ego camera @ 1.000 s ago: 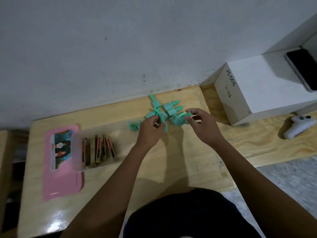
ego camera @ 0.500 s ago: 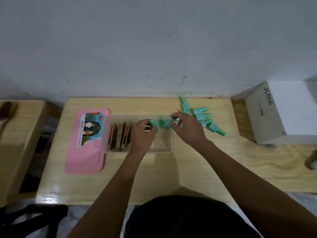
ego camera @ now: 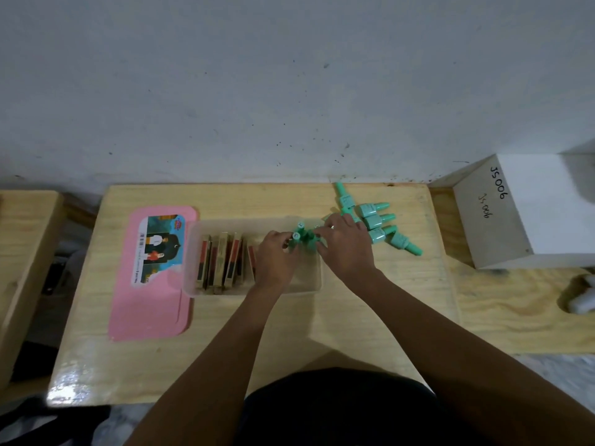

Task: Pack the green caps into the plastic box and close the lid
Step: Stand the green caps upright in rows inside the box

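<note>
Holding a small bunch of green caps point(ego camera: 302, 238) between them, the left hand point(ego camera: 277, 252) and right hand point(ego camera: 346, 249) meet over the 3 o'clock end of the clear plastic box point(ego camera: 254, 289). Fingers of both hands curl inward and pinch the bunch from either side. Flat packets point(ego camera: 222, 259) stand on edge in the box's 9 o'clock half. The pink lid point(ego camera: 151, 300) lies flat on the table point(ego camera: 289, 333) at the box's 9 o'clock, against it. Loose caps point(ego camera: 376, 220) lie at the box's 2 o'clock. A white box point(ego camera: 528, 214) sits at the table's 3 o'clock.
</note>
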